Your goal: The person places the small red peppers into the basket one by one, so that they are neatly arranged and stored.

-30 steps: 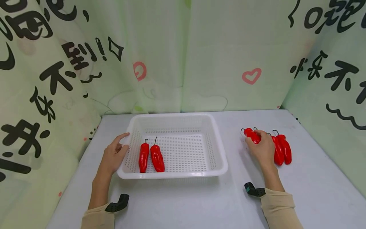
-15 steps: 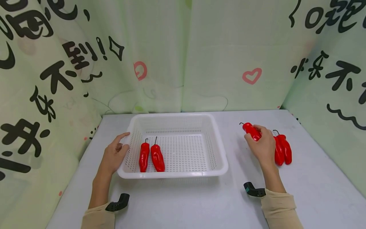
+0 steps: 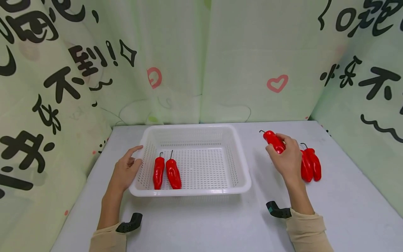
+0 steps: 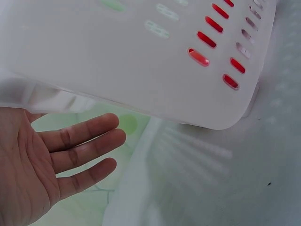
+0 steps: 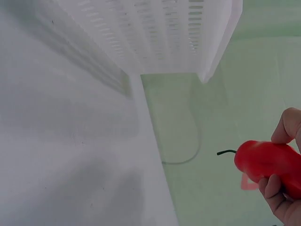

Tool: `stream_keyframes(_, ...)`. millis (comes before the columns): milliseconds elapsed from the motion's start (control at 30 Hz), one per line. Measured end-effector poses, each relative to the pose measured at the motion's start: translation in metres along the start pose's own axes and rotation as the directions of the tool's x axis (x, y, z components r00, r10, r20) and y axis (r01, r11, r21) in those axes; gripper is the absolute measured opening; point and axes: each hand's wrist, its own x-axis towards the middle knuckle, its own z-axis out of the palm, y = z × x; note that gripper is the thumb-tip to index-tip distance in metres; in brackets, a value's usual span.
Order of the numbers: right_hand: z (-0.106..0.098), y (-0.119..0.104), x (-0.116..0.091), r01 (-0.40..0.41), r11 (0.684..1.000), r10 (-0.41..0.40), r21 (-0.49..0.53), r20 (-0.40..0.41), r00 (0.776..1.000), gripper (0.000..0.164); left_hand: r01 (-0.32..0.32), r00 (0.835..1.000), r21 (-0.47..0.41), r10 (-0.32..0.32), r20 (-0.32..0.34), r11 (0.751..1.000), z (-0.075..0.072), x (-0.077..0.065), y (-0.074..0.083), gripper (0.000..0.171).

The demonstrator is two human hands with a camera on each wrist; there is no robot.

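Inside the white basket (image 3: pixel 189 192), two peppers (image 3: pixel 173 174) are seen lying by the near wall. The basket's left rim is touched by the left hand (image 3: pixel 124 173), its lower fingers loosely spread apart. Farther out, right of the basket, a red pepper (image 3: pixel 273 140) is held, apparently off the desk (image 3: pixel 201 224), clamped between the fingers of the right hand (image 3: pixel 287 157). Light, smooth, slightly slippery handling is to be expected; the thick body is best gripped, the thin stem spared.

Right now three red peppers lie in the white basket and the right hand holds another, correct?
Not quite: the head view shows two red peppers in the white basket, not three. The right hand does hold another pepper.
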Motion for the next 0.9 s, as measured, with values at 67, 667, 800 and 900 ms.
stream_keyframes(67,0.000,-0.003,-0.001,0.006,1.000,-0.006,0.003,0.000,1.000,0.068,-0.001,1.000,-0.001,0.001,0.001,1.000,0.000,0.000,0.000,0.053)
stream_keyframes(667,-0.001,-0.029,-0.015,0.169,0.985,-0.167,0.048,-0.046,0.985,0.066,0.014,1.000,0.021,-0.014,0.002,1.000,0.000,-0.001,0.001,0.055)
stream_keyframes(800,0.001,-0.033,-0.018,0.188,0.980,-0.185,0.065,-0.040,0.982,0.066,0.018,1.000,0.020,-0.018,0.002,1.000,0.000,-0.001,0.002,0.055)
stream_keyframes(900,0.003,-0.037,-0.020,0.208,0.975,-0.206,0.072,-0.037,0.978,0.065,0.016,1.000,0.018,-0.016,-0.001,1.000,0.000,0.000,0.001,0.055)
